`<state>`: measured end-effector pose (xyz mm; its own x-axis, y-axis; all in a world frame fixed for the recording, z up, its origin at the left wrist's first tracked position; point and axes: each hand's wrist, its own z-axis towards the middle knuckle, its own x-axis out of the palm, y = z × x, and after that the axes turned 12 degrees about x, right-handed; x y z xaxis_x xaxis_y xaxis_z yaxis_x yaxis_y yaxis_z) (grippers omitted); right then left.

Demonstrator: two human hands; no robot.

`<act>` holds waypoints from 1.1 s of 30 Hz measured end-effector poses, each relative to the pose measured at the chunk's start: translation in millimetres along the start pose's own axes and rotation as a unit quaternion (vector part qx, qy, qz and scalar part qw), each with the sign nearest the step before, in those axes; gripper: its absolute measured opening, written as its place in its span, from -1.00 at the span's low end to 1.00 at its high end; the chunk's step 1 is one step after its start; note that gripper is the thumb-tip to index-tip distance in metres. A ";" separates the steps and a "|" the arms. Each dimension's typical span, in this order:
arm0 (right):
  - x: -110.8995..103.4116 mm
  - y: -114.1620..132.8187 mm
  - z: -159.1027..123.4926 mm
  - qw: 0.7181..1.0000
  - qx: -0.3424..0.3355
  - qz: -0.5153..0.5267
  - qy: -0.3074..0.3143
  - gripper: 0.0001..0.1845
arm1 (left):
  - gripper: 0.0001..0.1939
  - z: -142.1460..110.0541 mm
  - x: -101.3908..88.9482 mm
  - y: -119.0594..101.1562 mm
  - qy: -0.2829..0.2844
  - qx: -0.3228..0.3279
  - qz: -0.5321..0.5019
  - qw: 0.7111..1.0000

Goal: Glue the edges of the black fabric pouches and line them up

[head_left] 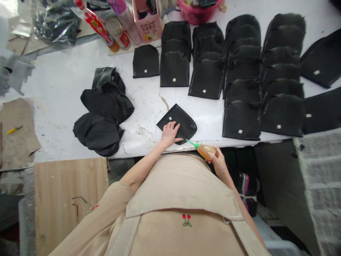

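A black fabric piece (pixel 187 122) with a curved edge and a small white tag lies turned at an angle near the table's front edge. My left hand (pixel 169 134) rests on it, fingers spread flat. In my right hand (pixel 218 160) is a squeeze bottle (pixel 205 152) of amber liquid, with a green cap and a thin green nozzle. The nozzle points left, its tip at the piece's lower right edge; whether it touches I cannot tell. Left of my left hand sits a loose heap of black fabric (pixel 98 133).
Overlapping rows of black tagged pieces (pixel 241 119) run along the back and right of the white table (pixel 61 81). Behind stand a red-capped bottle (pixel 96 25), a pink box (pixel 147 26) and a pink basket (pixel 198 14). A wooden board (pixel 61 192) lies lower left.
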<state>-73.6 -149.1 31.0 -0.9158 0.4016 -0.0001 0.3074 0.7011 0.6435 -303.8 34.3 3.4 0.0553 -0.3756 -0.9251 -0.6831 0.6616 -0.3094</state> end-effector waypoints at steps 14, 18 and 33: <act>-10.1 -2.4 -7.5 0.994 -0.040 0.032 -0.097 -0.40 | -0.21 29.8 -20.4 -18.8 0.060 -0.014 0.013 0.998; -9.1 -6.4 -13.4 0.992 -0.054 -0.004 -0.114 -0.38 | -0.25 29.4 -13.8 -25.5 0.044 -0.033 0.042 0.998; -1.6 -20.8 2.4 0.949 -0.175 -0.169 -0.201 -0.38 | -0.27 36.4 -17.2 -35.2 0.096 -0.059 0.072 0.991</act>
<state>-77.9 -162.8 15.7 -0.7520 0.4312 -0.4985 -0.1546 0.6198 0.7694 -254.2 41.1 22.1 -0.1805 -0.4070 -0.8954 -0.7545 0.6413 -0.1394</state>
